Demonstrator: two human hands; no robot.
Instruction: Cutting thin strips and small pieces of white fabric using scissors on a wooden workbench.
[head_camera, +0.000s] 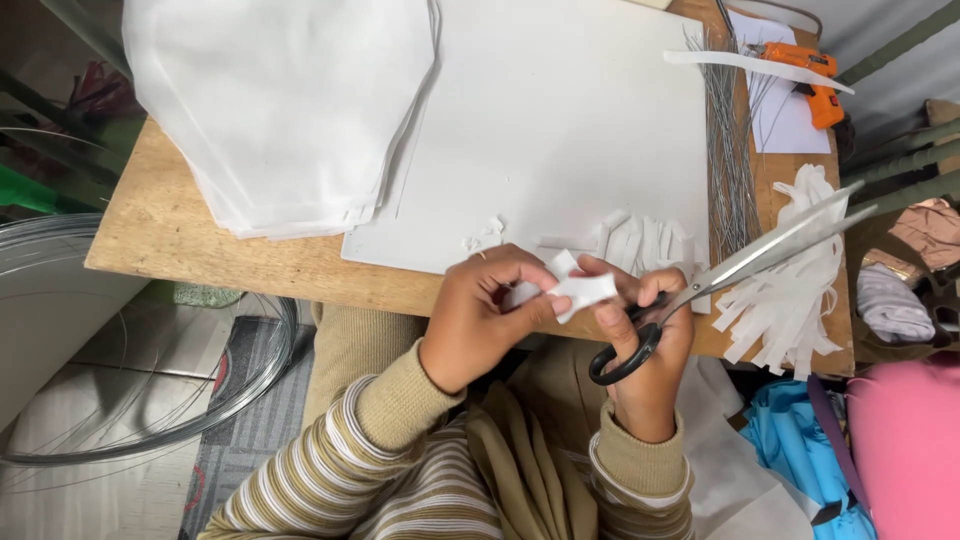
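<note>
White fabric strip (580, 290), small and folded, sits pinched between both your hands just above the near edge of the wooden table (160, 225). Your left hand (480, 310) grips its left end, thumb and fingertips closed tight on the cloth. Your right hand (645, 330) steadies the other end with the fingertips while thumb and fingers stay looped through the black handles of the scissors (720, 280); the long blades point away to the right, a narrow gap between them, clear of the strip.

To handle it well, I'd judge you should keep the fold flat and taut between the two pinches, so the edges stay aligned, and keep the blade tips angled away from your left fingers.

Just beyond your hands lie more folded white pieces (640, 240) on the large white sheet (560, 130). Right of them rests a heap of cut white strips (790, 290), and further back a bundle of thin wires (730, 150) and an orange glue gun (810, 80). A stack of white fabric (280, 110) sits at the far left.
</note>
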